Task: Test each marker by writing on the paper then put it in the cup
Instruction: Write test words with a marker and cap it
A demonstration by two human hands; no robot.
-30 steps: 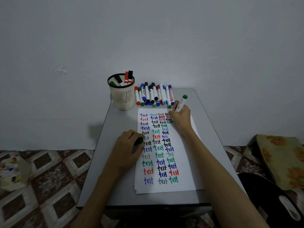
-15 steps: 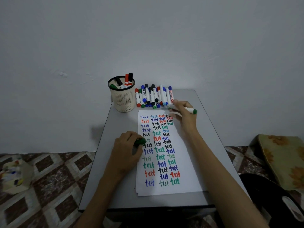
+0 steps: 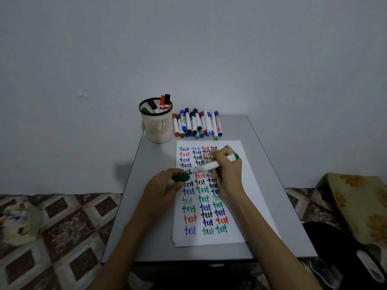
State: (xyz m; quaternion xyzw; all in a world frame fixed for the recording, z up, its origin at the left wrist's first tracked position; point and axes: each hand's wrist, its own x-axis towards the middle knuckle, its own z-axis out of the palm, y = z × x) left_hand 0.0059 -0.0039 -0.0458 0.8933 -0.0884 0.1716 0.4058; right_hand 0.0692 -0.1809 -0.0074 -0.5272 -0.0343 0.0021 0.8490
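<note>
Right hand (image 3: 227, 174) grips the green marker (image 3: 209, 166) over the paper (image 3: 194, 239), tip toward the cap (image 3: 181, 177) pinched in the left hand (image 3: 165, 189); few markers stand in the cup (image 3: 157, 128) beyond, while the pile (image 3: 196, 124) beside it apparently awaits testing.

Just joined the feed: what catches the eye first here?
The central paper, filled with coloured "test" words. Over it the right hand holds a green marker and the left hand a green cap. Behind stand a cup of markers and a loose marker row.
</note>
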